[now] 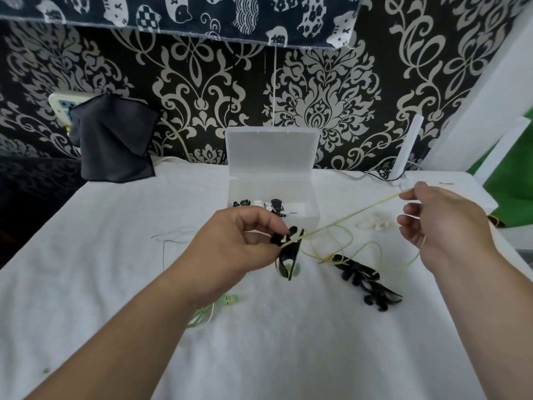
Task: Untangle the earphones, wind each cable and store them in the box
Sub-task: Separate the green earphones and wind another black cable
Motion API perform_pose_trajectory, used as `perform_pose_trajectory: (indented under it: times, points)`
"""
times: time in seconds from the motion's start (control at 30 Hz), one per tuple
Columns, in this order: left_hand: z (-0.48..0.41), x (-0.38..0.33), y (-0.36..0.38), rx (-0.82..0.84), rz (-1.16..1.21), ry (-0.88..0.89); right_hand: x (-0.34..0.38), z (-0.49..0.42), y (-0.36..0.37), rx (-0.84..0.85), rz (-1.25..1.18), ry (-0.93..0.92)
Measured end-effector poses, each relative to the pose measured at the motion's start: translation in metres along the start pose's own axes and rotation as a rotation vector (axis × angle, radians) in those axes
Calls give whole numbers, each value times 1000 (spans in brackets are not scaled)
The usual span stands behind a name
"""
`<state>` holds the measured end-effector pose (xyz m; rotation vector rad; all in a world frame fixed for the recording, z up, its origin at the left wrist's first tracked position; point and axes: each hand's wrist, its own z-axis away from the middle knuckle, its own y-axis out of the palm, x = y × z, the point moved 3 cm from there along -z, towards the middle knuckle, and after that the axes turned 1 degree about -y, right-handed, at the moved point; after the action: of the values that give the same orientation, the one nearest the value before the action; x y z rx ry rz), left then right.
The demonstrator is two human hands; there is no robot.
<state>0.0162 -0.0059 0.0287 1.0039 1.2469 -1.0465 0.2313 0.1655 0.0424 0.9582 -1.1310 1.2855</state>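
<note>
Head view: your left hand [239,243] pinches a black winder card [290,254] and the pale yellow cable [354,213] — your right hand [441,223] pinches its far end, so it runs taut above the white cloth [115,255], just in front of the open clear box [311,197].

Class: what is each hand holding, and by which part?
The left hand pinches a flat black piece near its top, where the yellow-green cable meets it; the right hand pinches that cable farther along.
</note>
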Motion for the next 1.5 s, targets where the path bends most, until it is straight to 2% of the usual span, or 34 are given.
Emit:
perform_pose_trajectory:
  times: [0.17,0.37,0.5,0.7,0.8,0.87,0.93,1.0,1.03,1.1,1.17,1.23,1.4,1.5]
  points:
    - [0,0,-4,-2,-90,-11,5,-5,-9,-111,-37,-17]
    - [0,2,-9,5,-488,-10,9,-10,-22,-217,-189,-111]
    - [2,2,-11,-14,-600,3,15,-15,-31,-280,-241,-151]
    - [4,2,-13,-53,-578,-42,1,-20,-15,-27,152,-45]
    - [3,1,-9,-51,-542,-51,2,-15,-11,-62,521,-271]
    - [3,1,-8,-58,-528,-58,13,5,1,6,610,-512]
    - [2,1,-7,-59,-506,-61,19,31,20,351,505,-590]
    - [2,0,-7,-63,-485,-56,9,57,41,780,471,-435]
    - [2,-1,-7,-68,-478,-50,1,67,49,930,517,-361]
    - [2,-3,-8,-78,-473,-26,-18,76,59,1087,626,-249]
    - [2,-4,-11,-113,-473,5,-27,76,61,1132,743,-227]
    - [3,-4,-15,-166,-506,26,-26,72,61,1106,771,-248]
    - [5,-3,-11,-156,-707,75,-15,61,58,904,294,-133]
    - [6,-7,-3,-111,-608,69,-18,56,59,779,261,-167]
